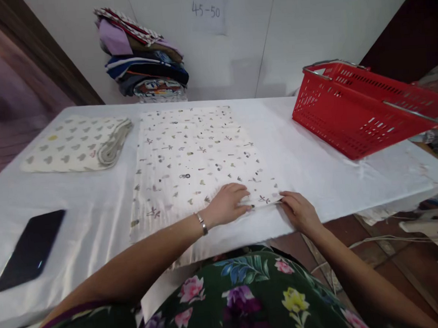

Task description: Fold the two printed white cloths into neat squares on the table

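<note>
A white cloth (189, 161) printed with small palm trees and other little figures lies spread flat in the middle of the table, its near left part reaching over the front edge. My left hand (227, 203), with a silver bracelet at the wrist, holds the near edge of this cloth between thumb and fingers. At the cloth's near right corner, my right hand (298, 209) pinches the fabric between thumb and fingertips. The edge between both hands is slightly raised.
A folded cream blanket (73, 145) with grey cloud-like shapes and a black tablet (29, 250) lie on the left of the white-covered table (278, 155). A red basket (364, 108) stands at the right. Folded clothes (144, 64) are stacked behind, by the wall.
</note>
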Motion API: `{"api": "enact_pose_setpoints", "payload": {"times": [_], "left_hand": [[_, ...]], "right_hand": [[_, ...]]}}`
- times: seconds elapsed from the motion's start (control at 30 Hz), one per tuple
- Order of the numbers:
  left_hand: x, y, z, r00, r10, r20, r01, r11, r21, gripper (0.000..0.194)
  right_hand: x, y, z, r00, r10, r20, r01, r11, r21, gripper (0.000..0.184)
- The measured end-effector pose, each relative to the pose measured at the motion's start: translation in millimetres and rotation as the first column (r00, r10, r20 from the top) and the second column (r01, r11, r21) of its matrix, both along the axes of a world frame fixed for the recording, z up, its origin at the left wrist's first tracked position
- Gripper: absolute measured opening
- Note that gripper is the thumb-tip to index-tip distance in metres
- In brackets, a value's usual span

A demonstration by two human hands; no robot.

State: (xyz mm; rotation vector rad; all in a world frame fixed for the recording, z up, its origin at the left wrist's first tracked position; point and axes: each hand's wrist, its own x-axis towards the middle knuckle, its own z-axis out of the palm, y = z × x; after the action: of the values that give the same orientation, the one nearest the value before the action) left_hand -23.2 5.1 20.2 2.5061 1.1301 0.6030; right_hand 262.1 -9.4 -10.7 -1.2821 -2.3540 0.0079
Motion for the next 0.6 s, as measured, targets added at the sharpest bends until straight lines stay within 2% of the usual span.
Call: {"api": "enact_pose_setpoints", "payload": {"times": [0.07, 0.17, 0.37, 0.5, 0.6], "left_hand": [[-3.7, -18.0, -1.9, 1.0, 0.029, -0.013, -0.029, 0.999, 0.014, 0.033], [-3.4, -28.5, -4.7, 0.994, 0.087, -0.061, -0.085, 0.996, 0.042, 0.02], [3.1, -25.0, -9.9, 0.979, 0.199, -0.052, -0.195, 0.979, 0.064, 0.022], [6.0, -24.1, -10.3, 0.973, 0.227, -0.042, -0.225, 0.973, 0.05, 0.019], [8.1, -24.5, -9.4, 0.969, 0.241, -0.045, -0.238, 0.969, 0.06, 0.02]], "right_hand": [[0.4, 0.5, -1.4, 1.0, -0.011, 0.011, 0.01, 1.0, 0.008, 0.02], [1.6, 1.0, -2.7, 0.998, -0.035, 0.049, 0.033, 0.998, 0.044, 0.026], [2.5, 0.2, 2.2, 0.994, 0.015, 0.106, -0.023, 0.997, 0.069, 0.025], [-5.2, -0.7, 6.3, 0.992, -0.018, 0.128, 0.005, 0.995, 0.099, 0.022], [-15.8, 0.9, 9.3, 0.989, 0.046, 0.141, -0.056, 0.996, 0.068, 0.022]]}}
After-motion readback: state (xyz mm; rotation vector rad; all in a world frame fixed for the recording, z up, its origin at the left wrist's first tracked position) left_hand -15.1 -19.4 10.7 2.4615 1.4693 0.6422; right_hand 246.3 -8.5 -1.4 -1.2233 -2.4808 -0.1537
